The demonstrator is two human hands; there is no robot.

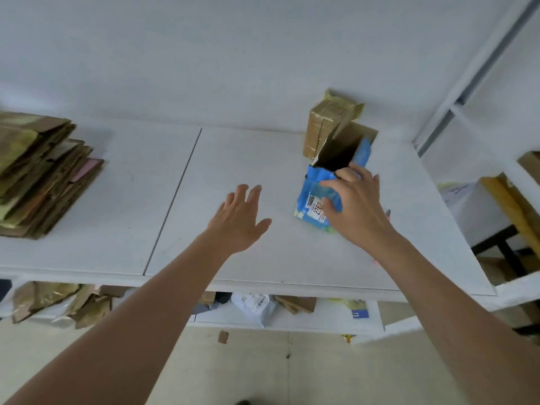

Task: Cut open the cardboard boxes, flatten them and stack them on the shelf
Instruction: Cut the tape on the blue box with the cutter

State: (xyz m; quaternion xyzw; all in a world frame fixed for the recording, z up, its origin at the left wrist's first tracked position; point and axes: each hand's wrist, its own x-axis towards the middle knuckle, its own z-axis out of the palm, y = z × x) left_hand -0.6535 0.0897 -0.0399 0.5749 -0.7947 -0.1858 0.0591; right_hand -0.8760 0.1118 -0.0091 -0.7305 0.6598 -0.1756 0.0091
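the white shelf top (204,176) is bare in the middle, between the stack of flattened cardboard (41,173) at the left and the blue open box (324,185) and taped brown box (324,127) at the right.

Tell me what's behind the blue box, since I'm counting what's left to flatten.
Behind the blue box, gripped by the right hand, stands one brown taped box against the wall. Its lower part is covered, so anything lower behind is hidden.

On the shelf (263,159): stack of flattened boxes (41,173) at far left; open box (327,182) at right, taped box (324,124) just behind it, against the wall. Right hand (353,206) on the open box; left hand (239,217) over the shelf, left of it. Below, on the lower shelf (321,320): cardboard scraps (58,302) at left.
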